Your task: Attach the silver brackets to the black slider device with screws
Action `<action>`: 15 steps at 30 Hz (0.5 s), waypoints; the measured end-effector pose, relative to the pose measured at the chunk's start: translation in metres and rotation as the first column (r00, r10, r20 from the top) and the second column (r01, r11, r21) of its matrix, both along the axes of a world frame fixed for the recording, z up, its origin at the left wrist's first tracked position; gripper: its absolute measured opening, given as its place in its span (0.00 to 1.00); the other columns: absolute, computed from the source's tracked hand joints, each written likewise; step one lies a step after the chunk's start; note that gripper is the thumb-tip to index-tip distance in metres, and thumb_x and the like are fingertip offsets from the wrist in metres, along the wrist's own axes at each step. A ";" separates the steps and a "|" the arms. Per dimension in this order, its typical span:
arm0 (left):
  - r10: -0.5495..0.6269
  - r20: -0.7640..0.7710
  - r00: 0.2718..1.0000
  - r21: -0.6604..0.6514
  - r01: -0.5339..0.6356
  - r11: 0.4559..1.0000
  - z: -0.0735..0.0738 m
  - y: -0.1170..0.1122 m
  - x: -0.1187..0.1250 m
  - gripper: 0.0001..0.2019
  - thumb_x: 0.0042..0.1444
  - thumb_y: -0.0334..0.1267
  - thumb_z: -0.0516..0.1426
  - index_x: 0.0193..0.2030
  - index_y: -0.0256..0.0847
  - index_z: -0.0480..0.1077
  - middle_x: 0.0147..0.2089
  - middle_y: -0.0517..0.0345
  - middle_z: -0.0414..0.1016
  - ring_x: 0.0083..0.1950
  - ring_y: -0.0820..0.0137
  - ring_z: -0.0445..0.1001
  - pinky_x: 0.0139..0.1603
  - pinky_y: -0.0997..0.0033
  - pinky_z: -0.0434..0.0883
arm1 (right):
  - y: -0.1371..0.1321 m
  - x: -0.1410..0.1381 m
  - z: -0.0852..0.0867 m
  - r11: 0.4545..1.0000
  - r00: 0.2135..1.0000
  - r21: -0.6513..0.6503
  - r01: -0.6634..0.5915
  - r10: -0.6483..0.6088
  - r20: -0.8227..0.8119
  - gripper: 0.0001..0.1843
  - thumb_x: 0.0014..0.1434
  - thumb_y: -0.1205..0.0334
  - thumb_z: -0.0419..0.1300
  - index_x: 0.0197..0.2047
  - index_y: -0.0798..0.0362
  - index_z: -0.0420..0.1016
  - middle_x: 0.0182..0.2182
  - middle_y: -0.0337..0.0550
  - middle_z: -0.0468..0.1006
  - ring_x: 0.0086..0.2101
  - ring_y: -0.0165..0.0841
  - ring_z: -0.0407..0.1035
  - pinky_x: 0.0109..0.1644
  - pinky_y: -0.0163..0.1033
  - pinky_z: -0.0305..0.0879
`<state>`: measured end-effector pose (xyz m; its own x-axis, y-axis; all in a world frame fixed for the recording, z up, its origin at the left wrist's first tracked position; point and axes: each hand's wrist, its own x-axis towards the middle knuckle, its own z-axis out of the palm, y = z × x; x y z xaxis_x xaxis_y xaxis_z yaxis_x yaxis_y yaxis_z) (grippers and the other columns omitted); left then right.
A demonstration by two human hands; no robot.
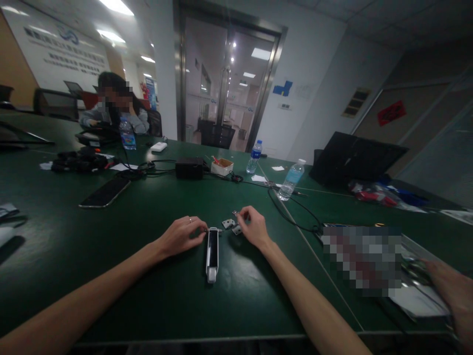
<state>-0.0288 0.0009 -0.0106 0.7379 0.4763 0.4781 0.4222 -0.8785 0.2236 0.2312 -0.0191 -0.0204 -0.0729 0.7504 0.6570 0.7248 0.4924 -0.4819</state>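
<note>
A narrow black-and-white device (212,252) lies lengthwise on the green table (155,276) between my hands. My left hand (182,235) rests at its far end, fingers curled and pressed against that end. My right hand (252,226) pinches a small metal piece (235,213) between thumb and fingers. Two small grey metal plates (228,224) lie on the table just left of my right hand.
A phone (105,192) lies at left. Cables (291,214), a black box (189,168), a small carton (221,166) and water bottles (291,179) sit farther back. A laptop (354,157) stands at right. A person sits far left; another person's hand (453,291) is at right.
</note>
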 end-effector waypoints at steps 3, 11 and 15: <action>0.060 -0.025 0.998 -0.038 -0.061 0.997 0.000 0.001 0.000 0.07 0.60 0.34 0.54 0.43 0.38 0.69 0.38 0.57 0.74 0.36 0.70 0.72 0.38 0.71 0.68 | 0.014 0.026 -0.008 0.992 0.993 -0.044 0.117 -0.117 0.018 0.05 0.59 0.61 0.53 0.34 0.52 0.66 0.28 0.39 0.71 0.30 0.32 0.66 0.37 0.36 0.63; 0.158 -0.087 0.984 -0.121 -0.168 0.978 -0.006 0.006 0.001 0.08 0.60 0.37 0.52 0.43 0.38 0.69 0.38 0.57 0.72 0.35 0.69 0.71 0.37 0.70 0.67 | 0.030 0.053 -0.026 0.969 0.966 -0.176 0.174 -0.134 0.220 0.09 0.58 0.66 0.52 0.41 0.53 0.72 0.40 0.47 0.73 0.42 0.36 0.67 0.50 0.41 0.64; 0.186 -0.119 0.975 -0.151 -0.203 0.968 -0.005 0.005 0.002 0.08 0.60 0.38 0.52 0.43 0.38 0.68 0.38 0.56 0.72 0.35 0.68 0.71 0.36 0.70 0.67 | 0.029 0.047 -0.027 0.966 0.951 -0.222 0.135 -0.063 0.304 0.11 0.60 0.67 0.54 0.43 0.51 0.75 0.42 0.46 0.73 0.45 0.35 0.66 0.52 0.40 0.62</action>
<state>-0.0272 0.0056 -0.0161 0.6647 0.6800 0.3096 0.6094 -0.7331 0.3019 0.2782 0.0100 -0.0471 -0.1515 0.8948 0.4200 0.8903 0.3082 -0.3353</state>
